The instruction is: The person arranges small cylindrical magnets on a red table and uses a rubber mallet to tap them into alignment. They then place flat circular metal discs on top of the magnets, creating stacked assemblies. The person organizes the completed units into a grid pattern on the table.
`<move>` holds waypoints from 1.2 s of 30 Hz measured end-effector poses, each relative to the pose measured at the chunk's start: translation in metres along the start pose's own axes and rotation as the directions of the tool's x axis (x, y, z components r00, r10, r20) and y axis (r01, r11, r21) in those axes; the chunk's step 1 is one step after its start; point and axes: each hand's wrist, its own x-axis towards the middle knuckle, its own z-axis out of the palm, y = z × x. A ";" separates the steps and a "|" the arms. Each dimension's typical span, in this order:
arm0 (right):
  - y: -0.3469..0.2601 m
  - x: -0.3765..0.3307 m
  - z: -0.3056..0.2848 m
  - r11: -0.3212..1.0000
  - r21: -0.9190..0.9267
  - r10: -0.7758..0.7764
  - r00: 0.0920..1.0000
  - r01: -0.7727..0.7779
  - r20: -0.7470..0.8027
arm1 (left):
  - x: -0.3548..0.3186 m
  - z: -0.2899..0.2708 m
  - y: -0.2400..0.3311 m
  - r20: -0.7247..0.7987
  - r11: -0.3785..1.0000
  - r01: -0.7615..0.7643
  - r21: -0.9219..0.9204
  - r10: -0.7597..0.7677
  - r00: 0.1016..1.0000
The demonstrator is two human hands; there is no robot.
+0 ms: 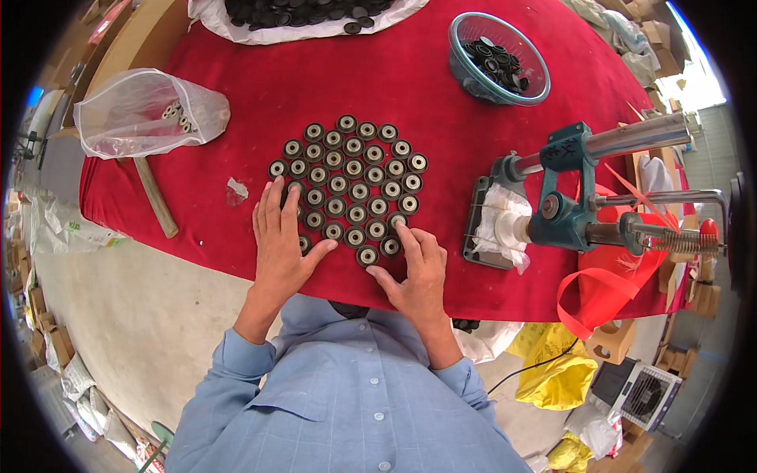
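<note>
A close cluster of several black rings with metal bearing centres [337,185] lies flat on the red cloth in front of me. At its lower left edge is my left hand [281,248], fingers stretched out and thumb apart, covering some of the outer rings. My right hand [418,277] rests at the lower right edge. Its index fingertip touches an outer ring, and its thumb is just below the lowest ring [367,255]. Neither hand grips anything that I can see.
A green hand press [568,185] with a white cloth on its base stands to the right. Behind it sits a clear bowl [473,85] of black discs. To the left are a plastic bag [118,118] with bearings and a wooden handle [156,197]. More black discs [300,12] lie at the back.
</note>
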 end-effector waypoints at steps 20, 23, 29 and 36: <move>-0.003 0.001 0.000 1.000 -0.019 0.005 1.000 -0.005 -0.006 | -0.017 -0.035 -0.011 0.059 0.954 0.162 -0.251 -0.152 0.987; -0.002 0.001 0.000 1.000 -0.005 0.007 1.000 -0.007 -0.009 | -0.016 -0.035 -0.003 -0.005 0.974 0.088 -0.209 -0.091 0.996; -0.001 0.000 -0.001 1.000 0.009 0.006 1.000 -0.006 -0.014 | -0.019 -0.027 -0.007 -0.109 0.976 0.069 -0.205 -0.093 0.990; 0.000 0.000 -0.001 1.000 0.022 -0.002 1.000 0.003 -0.016 | -0.021 -0.021 -0.019 -0.152 0.956 0.146 -0.256 -0.189 0.970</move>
